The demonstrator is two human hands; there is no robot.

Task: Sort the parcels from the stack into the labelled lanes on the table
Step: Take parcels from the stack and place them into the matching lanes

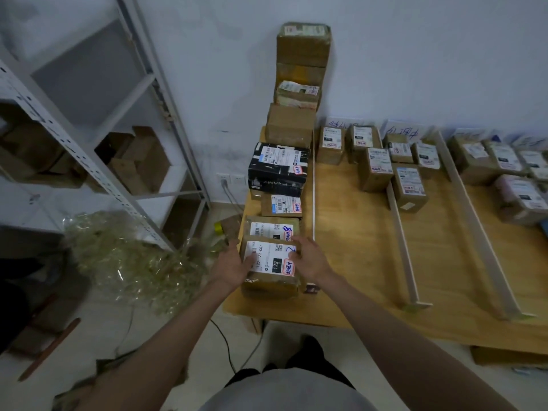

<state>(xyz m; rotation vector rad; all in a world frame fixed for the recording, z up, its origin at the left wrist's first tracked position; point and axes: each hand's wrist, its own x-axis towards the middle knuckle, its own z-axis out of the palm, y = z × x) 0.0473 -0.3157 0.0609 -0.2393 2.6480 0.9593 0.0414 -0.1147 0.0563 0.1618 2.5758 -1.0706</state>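
Observation:
A brown parcel (271, 264) with a white label marked 122 lies at the near left end of the wooden table (355, 262). My left hand (234, 262) holds its left side, thumb on the label. My right hand (308, 259) grips its right side, fingers curled over the top edge. Behind it a row of parcels runs to the wall: a labelled brown one (271, 229), a small one (281, 205), a black box (277, 167), and a tall stack of brown boxes (299, 84).
White divider strips (400, 238) (474, 221) split the table into lanes with handwritten signs (400, 130) at the wall. Sorted parcels (376, 161) (510, 173) fill the far ends. A metal shelf (89, 137) and crumpled plastic wrap (133, 256) stand left.

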